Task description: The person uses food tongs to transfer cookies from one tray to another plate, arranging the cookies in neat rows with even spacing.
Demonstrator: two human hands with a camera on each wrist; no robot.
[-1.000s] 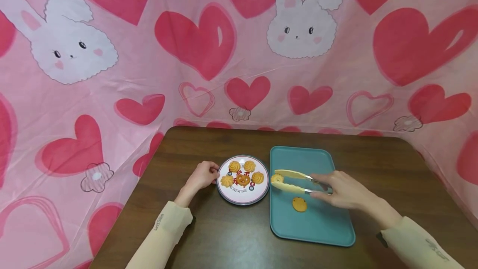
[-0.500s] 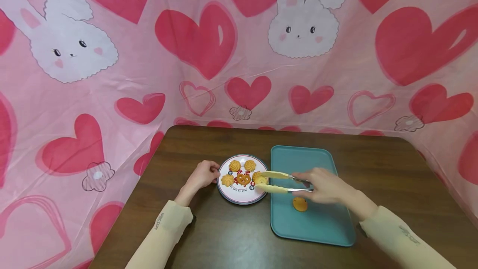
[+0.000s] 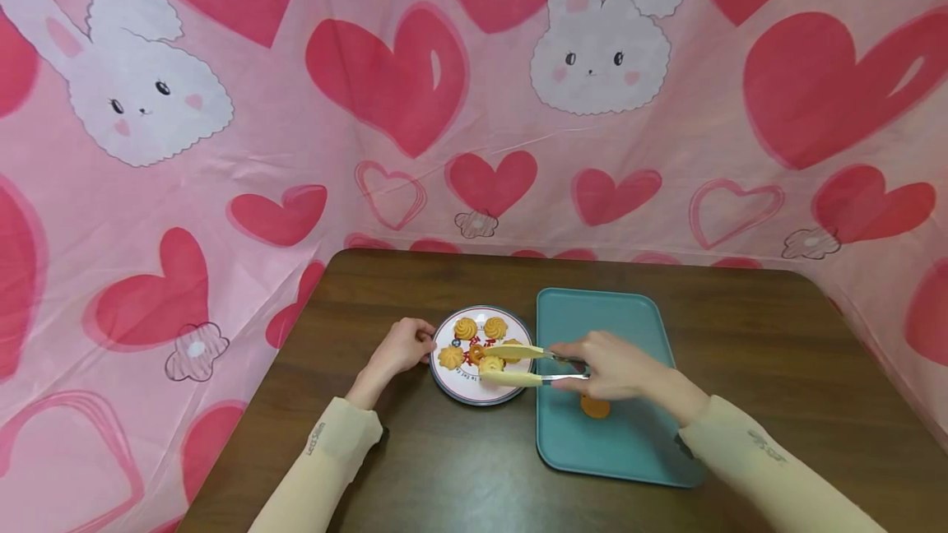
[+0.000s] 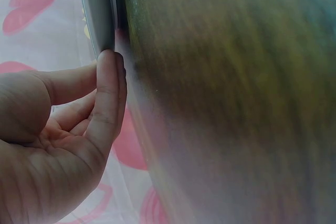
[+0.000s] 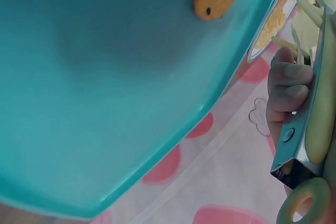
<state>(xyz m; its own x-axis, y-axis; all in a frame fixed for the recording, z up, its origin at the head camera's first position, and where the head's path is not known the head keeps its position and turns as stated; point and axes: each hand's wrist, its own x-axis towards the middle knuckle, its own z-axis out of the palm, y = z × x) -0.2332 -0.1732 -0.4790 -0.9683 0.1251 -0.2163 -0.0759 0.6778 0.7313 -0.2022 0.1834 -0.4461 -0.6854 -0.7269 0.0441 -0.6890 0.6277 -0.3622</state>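
Observation:
At the left rim of a white plate (image 3: 455, 382) my left hand (image 3: 406, 344) pinches the edge between thumb and fingers, as the left wrist view shows. My right hand (image 3: 611, 366) grips silver-handled tongs (image 3: 518, 380) with pale yellow tips, stretched over the plate. Between the tips is a round pale cookie (image 3: 491, 364), low over the plate's middle. Several swirled cookies (image 3: 465, 328) and a pretzel-shaped one (image 3: 476, 353) lie on the plate; the tongs partly hide the pretzel and the right-hand swirl. In the right wrist view the tongs' handle (image 5: 321, 108) lies within my curled fingers (image 5: 286, 87).
A teal tray (image 3: 615, 452) lies right of the plate under my right forearm. On it is one flat oval cookie (image 3: 595, 407), dark-spotted in the right wrist view. Both rest on a brown wooden table (image 3: 429, 467); a pink heart-and-rabbit cloth (image 3: 415, 187) hangs behind.
My right hand has carried the tongs and the pale cookie leftward from over the tray to over the plate's middle. The left hand stays at the plate's rim.

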